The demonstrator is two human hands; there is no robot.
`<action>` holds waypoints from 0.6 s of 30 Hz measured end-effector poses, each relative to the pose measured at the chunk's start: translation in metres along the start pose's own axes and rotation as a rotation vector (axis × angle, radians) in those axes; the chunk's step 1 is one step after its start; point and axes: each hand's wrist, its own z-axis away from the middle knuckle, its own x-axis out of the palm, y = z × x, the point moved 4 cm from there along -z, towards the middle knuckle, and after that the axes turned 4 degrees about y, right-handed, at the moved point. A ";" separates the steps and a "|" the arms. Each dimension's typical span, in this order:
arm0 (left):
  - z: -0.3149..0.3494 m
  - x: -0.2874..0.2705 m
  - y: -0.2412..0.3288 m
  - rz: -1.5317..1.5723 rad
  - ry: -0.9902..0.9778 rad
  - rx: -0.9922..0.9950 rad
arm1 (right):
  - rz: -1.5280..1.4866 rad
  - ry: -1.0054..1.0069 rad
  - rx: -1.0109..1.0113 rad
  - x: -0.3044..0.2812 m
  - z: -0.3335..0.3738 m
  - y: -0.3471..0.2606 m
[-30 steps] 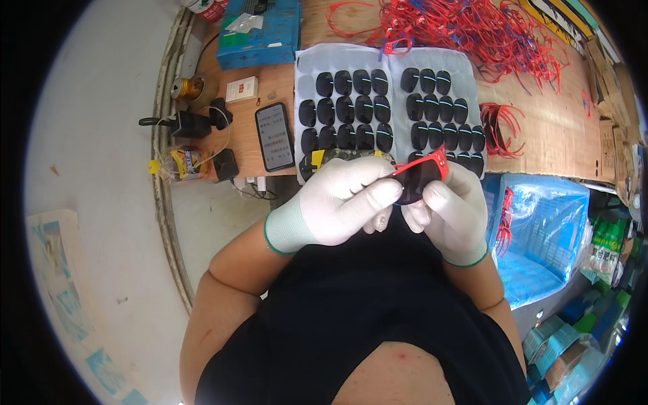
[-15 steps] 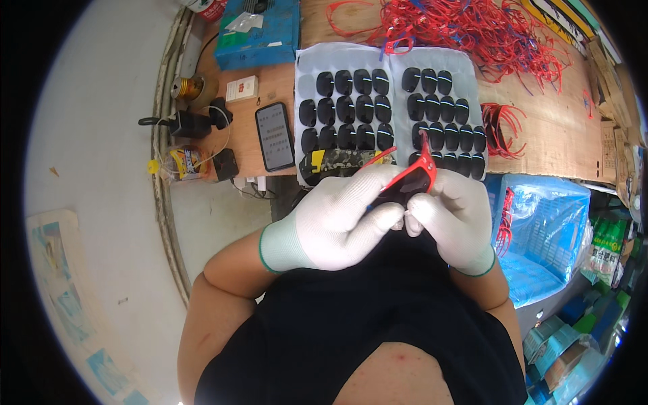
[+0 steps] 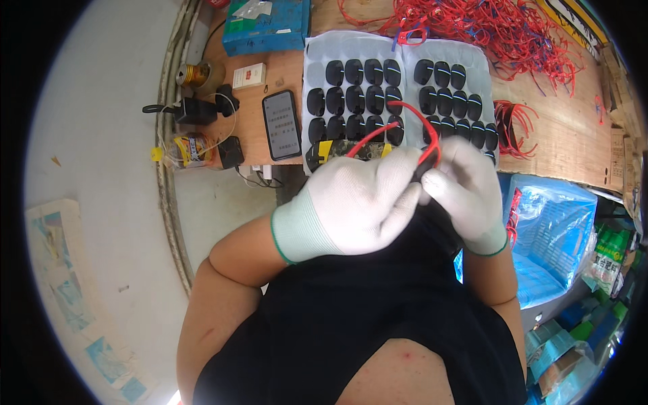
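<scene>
Gloved hands (image 3: 412, 196) on red wire (image 3: 413, 125)

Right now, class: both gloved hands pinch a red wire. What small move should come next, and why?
Probably draw the red wire further through the small black piece pinched between left hand and right hand: its loop arches free above them, and finished-looking black pieces fill the tray.

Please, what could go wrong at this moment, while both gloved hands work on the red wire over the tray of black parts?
1. The red wire loops up close above the tray of black parts; a pull might sweep some out of their rows.
2. The left hand and right hand hide the joint, so a wrong fit may pass unseen.
3. The phone lies near the table edge and could be knocked off.
</scene>
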 end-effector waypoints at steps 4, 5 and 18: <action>-0.006 -0.005 -0.001 0.020 -0.226 -0.014 | 0.355 0.016 -0.474 -0.017 -0.012 -0.019; -0.007 -0.003 -0.001 0.056 -0.332 -0.031 | 0.337 -0.158 -0.512 -0.016 -0.013 -0.020; -0.025 0.027 -0.214 -0.627 -0.039 -0.815 | 0.432 -0.251 -0.261 0.001 0.008 -0.016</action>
